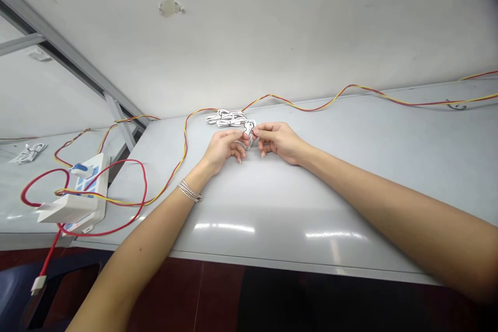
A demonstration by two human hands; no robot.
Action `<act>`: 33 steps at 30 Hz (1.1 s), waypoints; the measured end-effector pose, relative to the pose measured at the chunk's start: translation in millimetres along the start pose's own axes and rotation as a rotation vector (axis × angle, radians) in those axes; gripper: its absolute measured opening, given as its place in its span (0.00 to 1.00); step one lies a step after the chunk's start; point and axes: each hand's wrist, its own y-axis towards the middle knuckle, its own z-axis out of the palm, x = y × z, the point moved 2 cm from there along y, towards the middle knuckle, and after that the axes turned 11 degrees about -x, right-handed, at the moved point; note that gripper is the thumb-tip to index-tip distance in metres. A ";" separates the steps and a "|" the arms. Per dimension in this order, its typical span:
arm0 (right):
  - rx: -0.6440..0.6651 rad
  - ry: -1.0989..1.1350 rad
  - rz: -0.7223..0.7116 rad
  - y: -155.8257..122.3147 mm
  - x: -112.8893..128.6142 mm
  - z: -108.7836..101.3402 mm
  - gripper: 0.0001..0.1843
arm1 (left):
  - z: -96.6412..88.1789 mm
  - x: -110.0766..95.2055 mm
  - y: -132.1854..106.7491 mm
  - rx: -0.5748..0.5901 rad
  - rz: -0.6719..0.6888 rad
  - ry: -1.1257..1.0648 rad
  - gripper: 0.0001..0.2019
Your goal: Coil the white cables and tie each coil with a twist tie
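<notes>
Thin white rubbery cable loop pinched btwn left hand & right hand, just in front of coiled white cable bundle, on smooth glossy grey table w/ open room toward near edge, twisted red-yellow wire behind.

No legible text anywhere in frame, no brand, no nos. White box has blue patches on top, maybe labels or buttons, but too small/blurry to read. White cable shows no readable print either.
</notes>
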 end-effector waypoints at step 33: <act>0.028 -0.008 0.013 0.9 -1.2 0.1 0.16 | -2.8 1.7 1.9 0.004 0.045 -0.071 0.14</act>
